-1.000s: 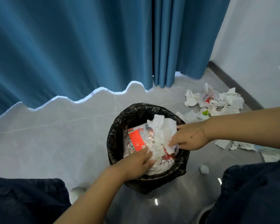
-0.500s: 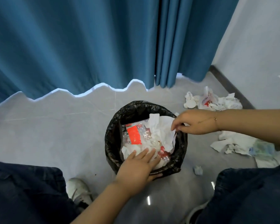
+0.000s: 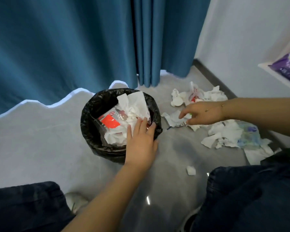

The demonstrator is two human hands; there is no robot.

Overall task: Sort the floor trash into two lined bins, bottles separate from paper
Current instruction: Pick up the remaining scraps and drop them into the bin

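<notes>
Crumpled white paper (image 3: 176, 118) lies on the grey floor at centre right of the frame, just right of the bin. It looks light, soft and easily torn, so it would likely handle best bunched up in a loose pinch at a raised fold rather than slid along the tile. The sheet is creased, white, with a dark printed edge along its lower side.

The right hand (image 3: 203, 113) reaches in from the right edge, its fingers spread and slightly bent over this paper, the thumb low beside it; they have not closed on anything, though whether the tips already touch the sheet cannot be told.

More white paper scraps (image 3: 223, 136) spread toward the lower right, mixed with a pale blue-green plastic wrapper (image 3: 249, 134). Another heap of paper (image 3: 197, 95) sits above the hand near the wall, and one small wad (image 3: 190, 170) lies alone lower down.

The black-lined bin (image 3: 90, 124) stands at centre frame, holding white tissue (image 3: 136, 104) and clear packaging with an orange-red label (image 3: 110, 122). The left hand (image 3: 141, 141) lies flat on the bin's near right rim, fingers straight and together, pressing on the tissue and gripping nothing.

Blue curtains (image 3: 57, 47) fill the upper left. No bottle or second bin is in view.
</notes>
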